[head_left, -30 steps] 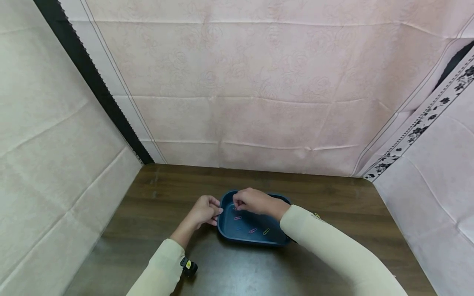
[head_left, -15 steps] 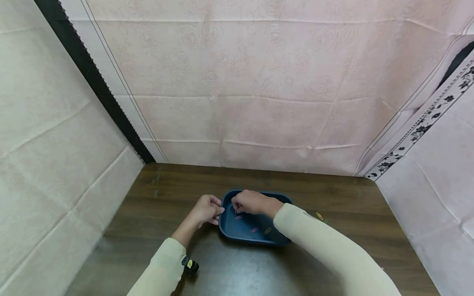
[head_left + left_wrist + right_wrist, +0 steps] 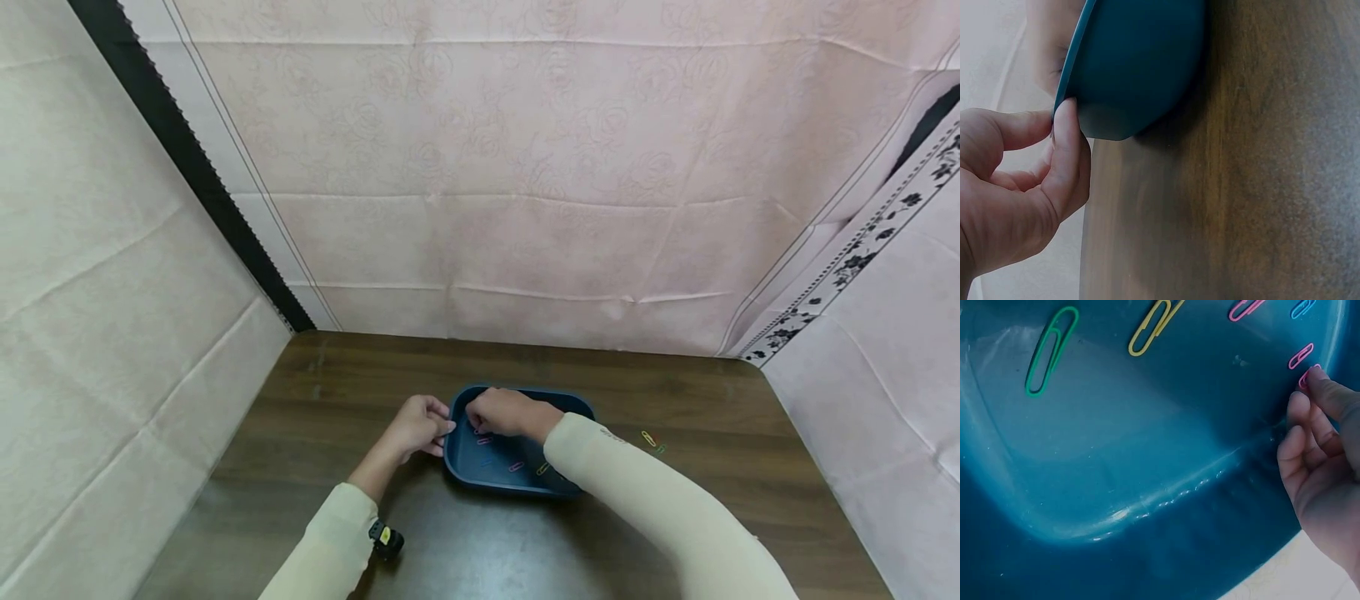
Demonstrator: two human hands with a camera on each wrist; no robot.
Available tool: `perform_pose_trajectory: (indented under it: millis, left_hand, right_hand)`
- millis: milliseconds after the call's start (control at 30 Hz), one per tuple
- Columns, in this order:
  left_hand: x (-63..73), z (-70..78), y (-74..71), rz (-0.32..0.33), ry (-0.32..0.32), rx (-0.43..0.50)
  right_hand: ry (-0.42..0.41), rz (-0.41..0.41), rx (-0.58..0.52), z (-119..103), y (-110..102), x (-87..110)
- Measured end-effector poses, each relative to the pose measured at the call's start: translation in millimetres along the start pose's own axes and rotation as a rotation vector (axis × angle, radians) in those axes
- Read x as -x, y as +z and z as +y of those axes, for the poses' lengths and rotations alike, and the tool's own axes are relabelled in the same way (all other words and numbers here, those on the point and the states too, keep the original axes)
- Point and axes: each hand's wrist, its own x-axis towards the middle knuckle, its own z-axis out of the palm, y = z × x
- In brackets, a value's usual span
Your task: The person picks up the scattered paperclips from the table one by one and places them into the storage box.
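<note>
Now the left hand (image 3: 1016, 194) pinches a blue tray (image 3: 1141, 59), the right hand (image 3: 1332, 469) a pink paperclip (image 3: 1303, 379)

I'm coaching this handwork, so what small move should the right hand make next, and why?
Probably firm the grip of the right hand on the pink looped paperclip before moving it: a fingertip covers one end, and another pink paperclip lies close by. The left hand pinches the rim of the blue rounded plastic tray.
</note>
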Motion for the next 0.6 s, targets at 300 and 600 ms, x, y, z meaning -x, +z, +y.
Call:
perform_pose_trajectory:
  millis: [300,600]
  left_hand:
    - [-2.7,-2.8,-0.4,-0.007,0.008,0.006]
    - [-3.4,-5.1,-1.2,0.002,0.019,0.021]
  right_hand:
    - [0.030,0.024,0.090,-0.8,7.1,-3.2]
    - [0.021,0.048,0.107,-1.7,7.1,1.4]
